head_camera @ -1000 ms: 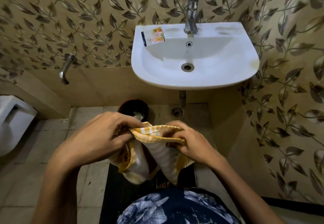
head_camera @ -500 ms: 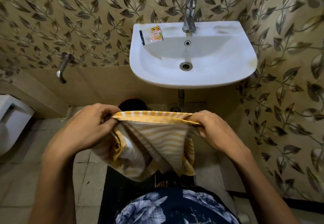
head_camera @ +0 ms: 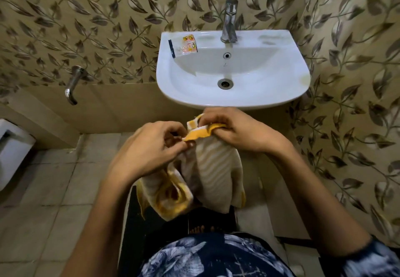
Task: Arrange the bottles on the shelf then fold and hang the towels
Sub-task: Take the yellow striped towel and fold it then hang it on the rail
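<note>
head: towel (head_camera: pixel 213 168) between (pinching) hands (head_camera: pixel 149 151)

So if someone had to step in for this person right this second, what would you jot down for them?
Left hand: pinching the yellow edge of the yellow-and-white striped towel.
Right hand: gripping the same top edge, bunched, close beside the left hand.
Towel: held in the air just below the front of the white washbasin, the rest hanging in loose folds; not neatly folded, not hung.
No bottles, shelf or towel rail in view, so the bottle step cannot be judged.
A small sachet lies on the basin's back left ledge.
Left to do: finish folding this towel and hang it.
</note>
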`<action>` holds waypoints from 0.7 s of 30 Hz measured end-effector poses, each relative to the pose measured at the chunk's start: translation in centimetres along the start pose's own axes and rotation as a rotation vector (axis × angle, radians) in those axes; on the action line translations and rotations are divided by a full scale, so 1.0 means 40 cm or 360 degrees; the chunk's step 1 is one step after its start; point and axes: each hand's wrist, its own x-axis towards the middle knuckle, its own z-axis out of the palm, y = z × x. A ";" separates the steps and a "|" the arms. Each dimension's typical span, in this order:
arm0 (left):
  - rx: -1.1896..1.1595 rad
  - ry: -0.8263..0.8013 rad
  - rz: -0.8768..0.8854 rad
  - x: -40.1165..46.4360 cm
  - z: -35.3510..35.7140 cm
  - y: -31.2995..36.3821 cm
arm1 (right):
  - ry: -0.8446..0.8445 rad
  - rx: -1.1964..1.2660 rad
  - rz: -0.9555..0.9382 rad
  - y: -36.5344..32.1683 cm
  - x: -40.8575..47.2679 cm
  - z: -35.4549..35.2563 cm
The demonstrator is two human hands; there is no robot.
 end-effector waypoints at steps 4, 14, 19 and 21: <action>0.0012 0.0124 0.0024 -0.008 -0.036 -0.017 | 0.0090 -0.0369 0.0210 0.043 -0.015 -0.029; 0.0131 0.0102 0.0032 -0.036 -0.029 -0.028 | 0.0155 -0.0529 0.0615 0.124 -0.127 0.017; 0.0089 0.0124 0.0063 -0.041 -0.051 -0.021 | 0.0336 -0.0896 0.0672 0.107 -0.126 0.011; 0.0091 0.0132 0.0086 -0.045 -0.057 -0.013 | 0.0323 -0.0979 0.0693 0.104 -0.127 0.011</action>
